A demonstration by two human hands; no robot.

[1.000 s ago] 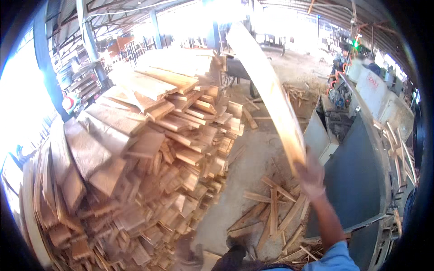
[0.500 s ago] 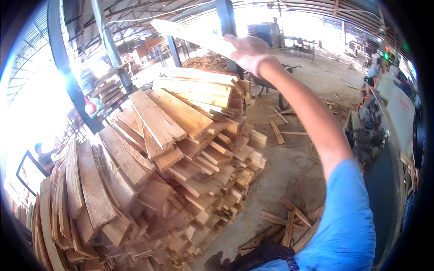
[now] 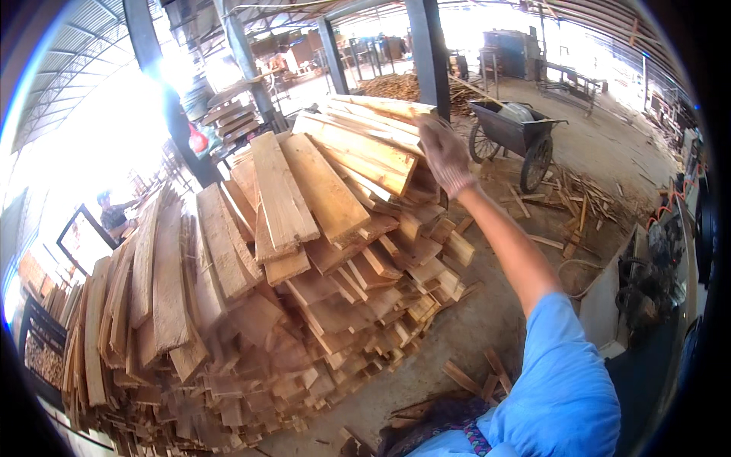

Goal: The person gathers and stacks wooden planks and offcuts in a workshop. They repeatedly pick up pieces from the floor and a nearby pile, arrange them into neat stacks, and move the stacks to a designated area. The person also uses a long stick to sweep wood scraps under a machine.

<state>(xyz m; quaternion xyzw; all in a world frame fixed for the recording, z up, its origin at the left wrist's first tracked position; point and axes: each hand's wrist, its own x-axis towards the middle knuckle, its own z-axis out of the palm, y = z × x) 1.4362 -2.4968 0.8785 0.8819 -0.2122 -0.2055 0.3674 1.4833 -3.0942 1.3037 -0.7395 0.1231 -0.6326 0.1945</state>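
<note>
The gloved right hand (image 3: 447, 158) is at the near end of the uppermost board (image 3: 381, 105), upper centre — whether pinching it, I cannot tell, nor the left hand's state. Stacked planks (image 3: 316, 288) fill centre-left — wheelbarrow (image 3: 510, 133) upper right.

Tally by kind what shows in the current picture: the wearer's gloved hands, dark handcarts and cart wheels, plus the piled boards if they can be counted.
Gloved right hand: 1
Dark handcart: 1
Cart wheels: 2
Boards: too many, overlapping and partly hidden, to count; left out
Total: 4
</note>
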